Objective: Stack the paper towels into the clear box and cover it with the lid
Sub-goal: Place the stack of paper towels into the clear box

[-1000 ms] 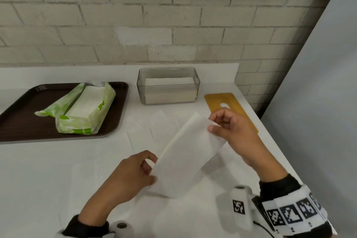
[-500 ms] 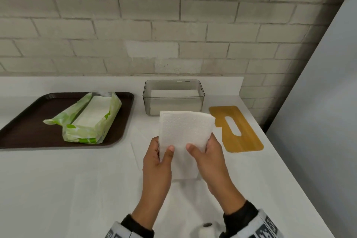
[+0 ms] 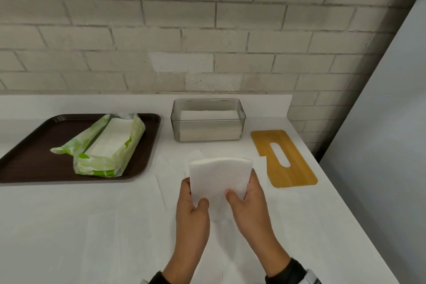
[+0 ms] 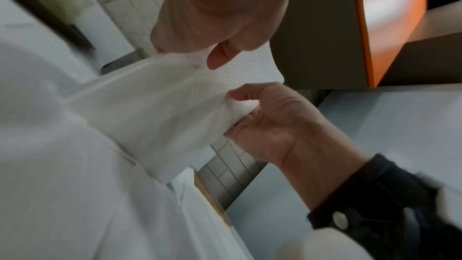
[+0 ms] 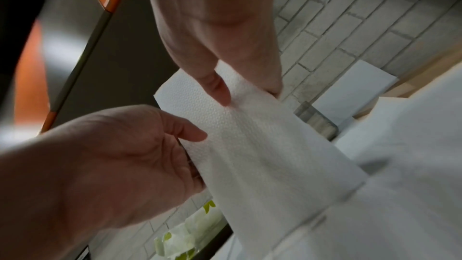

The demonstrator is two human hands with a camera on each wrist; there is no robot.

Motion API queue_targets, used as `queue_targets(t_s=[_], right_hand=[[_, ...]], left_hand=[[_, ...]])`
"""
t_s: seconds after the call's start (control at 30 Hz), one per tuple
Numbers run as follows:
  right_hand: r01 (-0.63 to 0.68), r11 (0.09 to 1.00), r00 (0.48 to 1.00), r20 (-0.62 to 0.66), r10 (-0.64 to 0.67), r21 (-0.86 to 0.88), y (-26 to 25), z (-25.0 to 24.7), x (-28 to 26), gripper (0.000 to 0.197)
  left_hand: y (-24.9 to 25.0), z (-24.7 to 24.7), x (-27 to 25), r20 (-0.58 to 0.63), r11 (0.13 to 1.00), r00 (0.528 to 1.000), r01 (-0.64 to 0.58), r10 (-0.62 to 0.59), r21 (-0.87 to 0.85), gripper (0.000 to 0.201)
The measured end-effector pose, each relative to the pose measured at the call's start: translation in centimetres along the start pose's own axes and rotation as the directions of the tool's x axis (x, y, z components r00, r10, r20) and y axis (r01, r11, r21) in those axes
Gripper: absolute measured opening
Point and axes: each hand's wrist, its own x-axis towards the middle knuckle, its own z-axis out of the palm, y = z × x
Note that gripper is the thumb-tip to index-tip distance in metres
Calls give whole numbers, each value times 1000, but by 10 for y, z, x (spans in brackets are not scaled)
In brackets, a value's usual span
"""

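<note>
Both hands hold one folded white paper towel (image 3: 220,177) upright above the counter, a little in front of the clear box (image 3: 207,105). My left hand (image 3: 194,193) pinches its lower left edge, thumb on the near face. At the lower right edge my right hand (image 3: 242,188) pinches it the same way. The wrist views show the towel (image 4: 175,106) (image 5: 262,145) close up, bowed between the thumbs. A stack of towels lies in the lidless box. The wooden lid (image 3: 283,159), with its slot, lies flat to the right of the box.
A brown tray (image 3: 27,159) at the left carries an opened green towel package (image 3: 108,147). Several loose white sheets (image 3: 170,168) lie flat on the white counter (image 3: 69,226). A brick wall stands behind; the counter's edge runs along the right.
The towel was slanted between hands set far apart. It now stands upright and squared, with both hands close together at its lower edge, nearer the box.
</note>
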Motion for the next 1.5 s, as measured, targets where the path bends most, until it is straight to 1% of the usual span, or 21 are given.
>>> queue_targets(t_s=[0.1, 0.17, 0.27, 0.37, 0.43, 0.5, 0.57, 0.6, 0.63, 0.7, 0.77, 0.83, 0.9, 0.97, 1.03, 1.07, 1.13, 1.23, 1.33, 1.4, 1.5], right_hand=[[-71, 997, 997, 27, 72, -12, 9, 1, 0, 50], [-87, 996, 996, 24, 88, -21, 12, 0, 2, 50], [-107, 993, 991, 73, 111, -58, 18, -1, 4, 52], [-109, 990, 991, 71, 115, -94, 14, -8, 11, 47], [-111, 990, 994, 10, 112, -87, 5, -22, 19, 45], [-101, 992, 990, -103, 93, -72, -1, -47, 27, 44], [-100, 992, 965, -248, 78, -74, -2, -80, 31, 46], [-116, 991, 945, -315, 87, -72, -1, -98, 31, 45], [-133, 990, 925, -364, 104, -54, 1, -116, 29, 43], [-174, 985, 889, -431, 155, -4, 3, -150, 19, 38], [-213, 977, 852, -484, 199, 26, 11, -179, 5, 33], [-257, 966, 817, -526, 238, 37, 24, -201, -10, 28], [-314, 948, 772, -569, 285, 49, 40, -215, -23, 23], [-362, 930, 732, -596, 330, 71, 53, -225, -34, 23], [-383, 922, 720, -605, 340, 61, 62, -233, -42, 22], [-391, 919, 716, -611, 338, 51, 65, -235, -45, 20], [-400, 916, 712, -623, 325, 22, 69, -238, -50, 15], [-401, 916, 711, -637, 298, -19, 73, -240, -52, 12], [-387, 922, 725, -627, 284, -30, 72, -237, -50, 19], [-397, 917, 732, -614, 296, -31, 73, -234, -47, 21], [-408, 913, 729, -609, 313, -20, 74, -226, -45, 21]], left_hand=[[-7, 2, 1, 25, 999, 999, 47, -47, 28, 45], [-9, 2, 3, 31, 998, 998, 52, -53, 38, 42], [-12, 2, 5, 48, 996, 997, 61, -64, 61, 44], [-10, 2, 11, 129, 993, 988, 71, -83, 92, 47], [-4, 2, 24, 261, 986, 961, 50, -92, 162, 48], [4, 1, 50, 381, 972, 920, 2, -95, 237, 45], [8, -1, 86, 447, 926, 892, -115, -62, 359, 41], [9, -2, 104, 491, 868, 869, -197, -61, 456, 36], [8, -3, 122, 548, 780, 833, -291, -78, 553, 32], [2, -1, 150, 669, 566, 727, -489, -158, 664, 27], [-7, 5, 168, 752, 371, 601, -656, -269, 657, 31], [-16, 15, 175, 791, 217, 473, -787, -387, 577, 43], [-21, 25, 176, 803, 138, 342, -878, -489, 458, 54], [-22, 35, 174, 814, 87, 226, -944, -535, 319, 60], [-20, 43, 173, 823, 48, 150, -976, -548, 210, 61], [-19, 46, 172, 820, 37, 126, -984, -559, 176, 59], [-20, 52, 171, 805, 33, 99, -989, -585, 146, 55], [-24, 55, 173, 786, 58, 96, -985, -611, 165, 48], [-27, 57, 175, 810, 108, 96, -975, -579, 194, 35], [-26, 57, 173, 835, 134, 85, -973, -544, 187, 41], [-27, 56, 166, 839, 67, 78, -988, -539, 136, 61]])
